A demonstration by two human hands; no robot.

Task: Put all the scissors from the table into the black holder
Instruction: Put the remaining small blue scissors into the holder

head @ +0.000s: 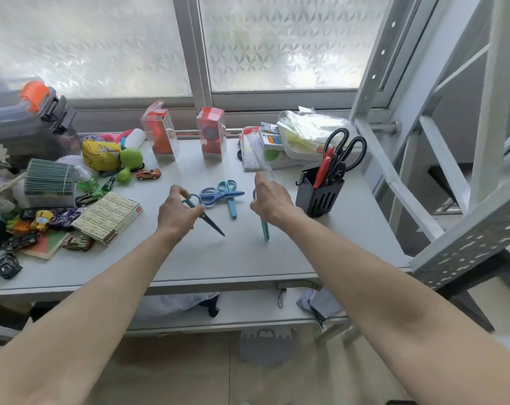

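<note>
On the smooth table (207, 258), each hand grips slim pointed scissors.

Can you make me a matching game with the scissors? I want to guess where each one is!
Things:
1. dark-bladed scissors
2. teal scissors
3. blue scissors
4. black-handled scissors

Places:
A. standing in the black holder
B. lying on the table, crossed with another pair
C. held in the right hand
D. held in the left hand

Pairs: 1-D, 2-C, 3-B, 4-A
</note>
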